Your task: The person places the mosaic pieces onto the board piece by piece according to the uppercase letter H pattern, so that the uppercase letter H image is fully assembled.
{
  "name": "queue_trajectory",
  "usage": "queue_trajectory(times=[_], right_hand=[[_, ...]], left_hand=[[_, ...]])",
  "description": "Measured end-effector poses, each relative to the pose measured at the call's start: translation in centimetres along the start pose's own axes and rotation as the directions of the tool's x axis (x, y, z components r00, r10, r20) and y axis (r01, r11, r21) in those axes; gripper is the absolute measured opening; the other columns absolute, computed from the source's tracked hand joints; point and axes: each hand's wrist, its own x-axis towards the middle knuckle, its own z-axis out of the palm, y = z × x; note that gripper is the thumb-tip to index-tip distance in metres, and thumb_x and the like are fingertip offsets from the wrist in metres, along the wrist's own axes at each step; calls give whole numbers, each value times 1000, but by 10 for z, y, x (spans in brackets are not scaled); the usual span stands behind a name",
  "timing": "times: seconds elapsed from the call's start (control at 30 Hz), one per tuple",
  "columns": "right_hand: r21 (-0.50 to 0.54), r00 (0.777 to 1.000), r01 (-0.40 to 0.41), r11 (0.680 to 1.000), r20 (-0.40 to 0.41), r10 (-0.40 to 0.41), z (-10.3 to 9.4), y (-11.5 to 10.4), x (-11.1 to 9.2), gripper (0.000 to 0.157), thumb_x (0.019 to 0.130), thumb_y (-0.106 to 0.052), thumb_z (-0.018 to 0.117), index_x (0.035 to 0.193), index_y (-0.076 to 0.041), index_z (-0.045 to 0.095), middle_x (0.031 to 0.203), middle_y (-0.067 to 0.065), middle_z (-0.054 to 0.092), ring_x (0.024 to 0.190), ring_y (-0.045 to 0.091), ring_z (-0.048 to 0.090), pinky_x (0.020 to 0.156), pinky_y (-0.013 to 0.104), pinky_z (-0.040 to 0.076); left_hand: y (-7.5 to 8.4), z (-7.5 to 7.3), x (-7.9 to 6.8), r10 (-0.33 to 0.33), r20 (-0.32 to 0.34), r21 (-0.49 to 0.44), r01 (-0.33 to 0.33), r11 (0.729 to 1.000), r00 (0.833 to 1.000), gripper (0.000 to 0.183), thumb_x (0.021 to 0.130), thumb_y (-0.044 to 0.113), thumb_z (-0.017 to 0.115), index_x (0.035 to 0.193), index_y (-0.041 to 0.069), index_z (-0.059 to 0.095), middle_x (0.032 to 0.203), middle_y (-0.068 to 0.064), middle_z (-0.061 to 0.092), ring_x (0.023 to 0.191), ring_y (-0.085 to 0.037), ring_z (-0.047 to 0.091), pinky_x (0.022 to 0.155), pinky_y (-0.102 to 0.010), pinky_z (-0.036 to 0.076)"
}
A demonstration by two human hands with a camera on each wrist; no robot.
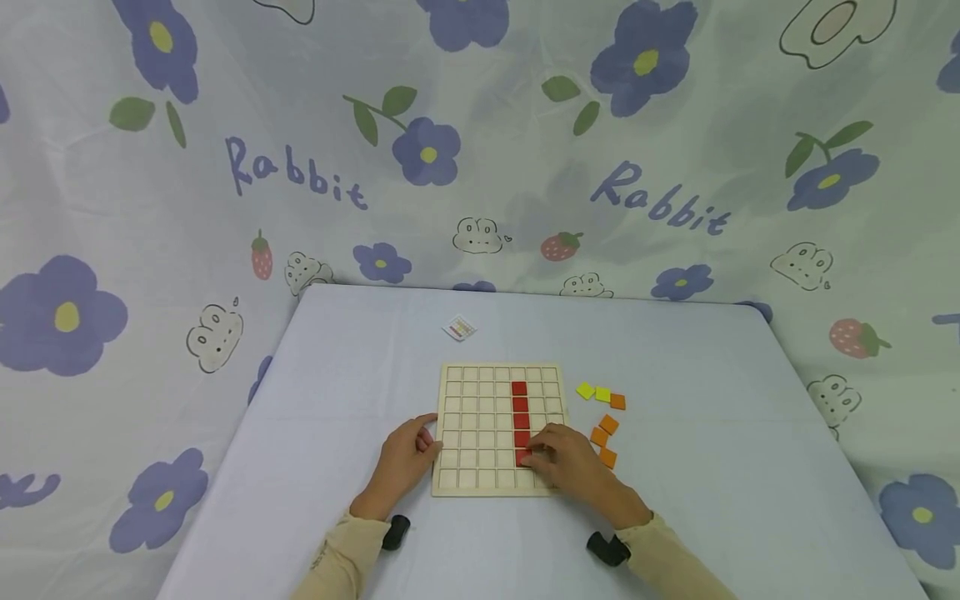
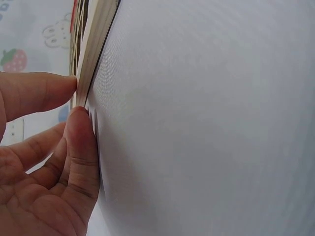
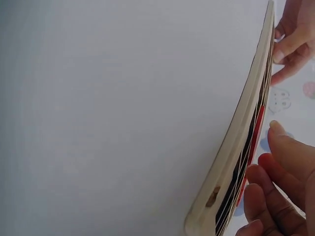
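Note:
A wooden grid board (image 1: 468,432) lies on the table with several red square tiles (image 1: 521,404) set in one column of its cells, right of the middle. My left hand (image 1: 401,461) is at the board's left edge; in the left wrist view its thumb and a finger touch the wooden rim (image 2: 91,54). Over the lower right part of the board, my right hand (image 1: 577,471) has its fingertips at the lowest red tile, partly covering it. Thumb and fingers stand apart in the right wrist view, beside the red tiles (image 3: 257,132), and no tile shows between them.
Right of the board lie two yellow tiles (image 1: 586,391) and several orange tiles (image 1: 609,424), some near my right forearm. A small printed card (image 1: 459,328) rests behind the board. White cloth covers the table (image 1: 337,358), and a patterned curtain (image 1: 480,125) hangs behind it.

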Motion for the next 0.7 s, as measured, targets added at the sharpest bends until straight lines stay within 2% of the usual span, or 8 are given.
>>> queue_trajectory(times=[0.1, 0.27, 0.37, 0.53, 0.7], right_hand=[[34, 1000, -11, 999, -8, 11, -4, 1, 1, 17, 82, -22, 83, 94, -12, 76, 85, -9, 66, 77, 2, 55, 68, 18, 50], [76, 994, -106, 991, 17, 105, -18, 6, 2, 15, 85, -22, 81, 97, -15, 75, 86, -14, 64, 78, 2, 53, 67, 18, 49], [47, 989, -146, 988, 3, 146, -29, 12, 4, 17, 84, -22, 81, 99, -16, 75, 86, -15, 64, 79, 3, 53, 67, 18, 48], [-30, 982, -176, 984, -68, 174, -48, 27, 11, 20, 83, -20, 82, 100, -11, 76, 86, -7, 66, 78, 9, 54, 63, 19, 45], [-116, 972, -222, 968, -100, 211, -64, 46, 17, 26, 83, -21, 83, 103, -6, 76, 93, 2, 71, 82, 16, 58, 69, 26, 50]], left_hand=[[0, 0, 0, -3, 0, 2, 3, 1000, 1000, 45, 89, 6, 73, 132, 1, 62, 85, -2, 60, 73, -7, 49, 64, -19, 42], [0, 0, 0, -6, -2, 5, 6, 1000, 1000, 44, 89, 6, 73, 132, 2, 62, 85, -1, 60, 73, -7, 49, 65, -19, 42], [1, -1, 0, -5, -3, 1, 5, 1000, 1000, 45, 89, 6, 73, 132, 2, 63, 85, -1, 60, 73, -7, 49, 65, -18, 42], [1, -1, -1, -2, -6, -8, 2, 1000, 1000, 45, 88, 5, 73, 132, 2, 63, 85, -2, 60, 72, -7, 49, 65, -18, 42], [0, 0, 0, 1, -6, -8, -1, 1000, 1000, 44, 88, 4, 73, 132, 2, 63, 86, -2, 61, 72, -6, 49, 65, -18, 43]])
